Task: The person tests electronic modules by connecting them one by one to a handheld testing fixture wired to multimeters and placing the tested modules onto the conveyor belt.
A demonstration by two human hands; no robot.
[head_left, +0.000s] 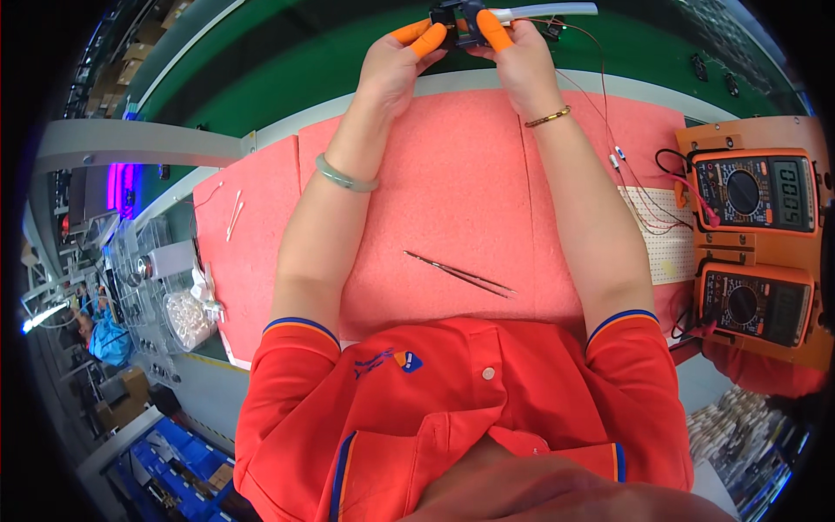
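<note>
Orange-capped fingertips of left hand [396, 61] and right hand [517, 56] pinch a small dark blue-black part [459, 24] between them at the counter's [452, 200] far edge.

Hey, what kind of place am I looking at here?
Most likely an electronics assembly workbench in a factory: two orange multimeters at the right, tweezers on a pink foam mat, and both hands holding a small wired part.

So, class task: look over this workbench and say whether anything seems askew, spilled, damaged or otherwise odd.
Nothing looks spilled or damaged. The tweezers lie slantwise on the pink foam mat, and thin red wires trail loosely across it. Both hands, left hand and right hand, hold a small dark part.
</note>
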